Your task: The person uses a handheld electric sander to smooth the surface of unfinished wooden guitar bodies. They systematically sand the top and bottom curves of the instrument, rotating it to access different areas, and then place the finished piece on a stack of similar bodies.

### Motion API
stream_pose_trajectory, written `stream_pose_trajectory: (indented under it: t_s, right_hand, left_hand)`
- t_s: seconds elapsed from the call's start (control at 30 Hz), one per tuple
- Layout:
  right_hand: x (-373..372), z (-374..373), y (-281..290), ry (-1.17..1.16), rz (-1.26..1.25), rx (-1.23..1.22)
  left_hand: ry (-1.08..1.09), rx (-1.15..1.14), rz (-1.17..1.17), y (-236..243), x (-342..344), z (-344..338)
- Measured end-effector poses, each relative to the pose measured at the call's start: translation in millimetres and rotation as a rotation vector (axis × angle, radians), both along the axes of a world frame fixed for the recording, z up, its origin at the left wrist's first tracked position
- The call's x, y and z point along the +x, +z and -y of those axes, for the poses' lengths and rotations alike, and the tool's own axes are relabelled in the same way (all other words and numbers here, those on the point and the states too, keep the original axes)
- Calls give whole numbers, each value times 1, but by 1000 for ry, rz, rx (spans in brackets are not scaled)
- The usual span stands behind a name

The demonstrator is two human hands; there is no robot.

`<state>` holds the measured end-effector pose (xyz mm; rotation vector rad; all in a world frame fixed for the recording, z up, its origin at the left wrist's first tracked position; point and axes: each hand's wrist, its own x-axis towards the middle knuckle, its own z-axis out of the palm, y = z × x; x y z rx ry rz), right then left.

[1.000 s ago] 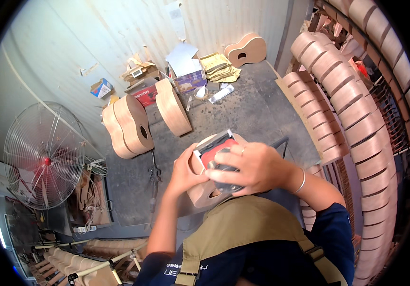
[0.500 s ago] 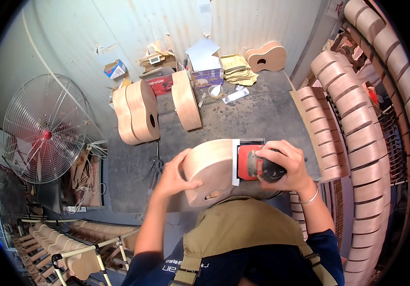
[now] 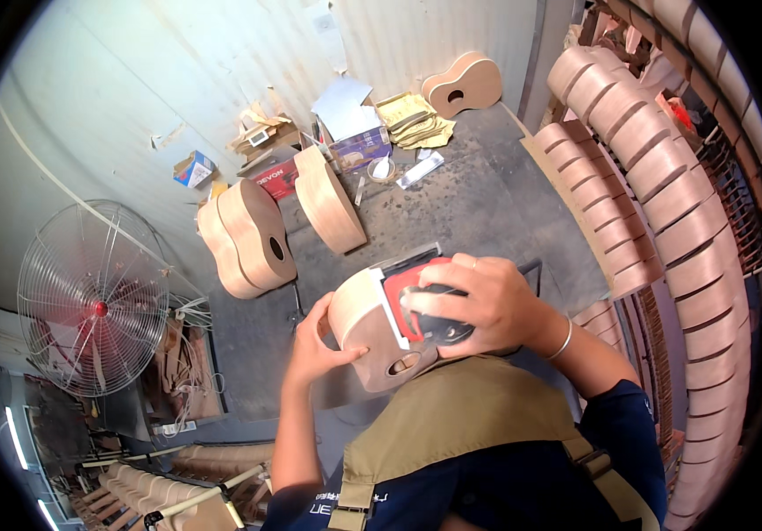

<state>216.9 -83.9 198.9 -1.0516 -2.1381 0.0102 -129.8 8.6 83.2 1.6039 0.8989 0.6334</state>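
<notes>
A pale wooden ukulele body (image 3: 354, 320) stands on its edge near the front of the dark table, its oval soundhole facing me. My left hand (image 3: 315, 347) grips its left end, thumb on the face and fingers on the far side. My right hand (image 3: 485, 305) is wrapped over a red and black power sander (image 3: 396, 292). The sander's flat pad, with a white edge (image 3: 390, 310), lies on the upward-facing side of the body. The body's right part is hidden beneath the sander and my right hand.
Two more ukulele bodies, one with its soundhole showing (image 3: 246, 239) and one on edge (image 3: 331, 202), stand farther back left. Another (image 3: 462, 86) leans on the wall. Boxes, yellow sandpaper sheets (image 3: 415, 121) and a tape roll (image 3: 382, 170) lie behind. A caged fan (image 3: 93, 301) stands left; racked bodies (image 3: 664, 195) line the right.
The sander has shifted left and turned on the ukulele body, with my right hand over it. My left hand keeps its grip. The whole view has tilted, so the background appears rotated.
</notes>
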Motion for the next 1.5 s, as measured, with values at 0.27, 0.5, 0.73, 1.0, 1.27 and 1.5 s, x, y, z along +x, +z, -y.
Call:
stream_pose_trajectory:
  t_s: [0.27,0.5,0.73,1.0,1.27,1.5]
  right_hand:
    - [42,6,-54,-272,-196,-35]
    - [20,1,-19,-122,-151,-2]
    - [-19,9,5,113,128,128]
    - [8,23,-13,-130,24,-2]
    - [13,31,-16,-209,-101,-20]
    - [-36,4,17,96,30,8]
  left_hand:
    - [98,-82,91,-2,-14,13]
    - [43,34,-18,7,13,6]
    - [26,211,-152,-3,44,0]
    - [31,15,58,-3,-15,17]
    - [45,20,-200,32,-60,14]
    - [154,467,-627,36,32,15]
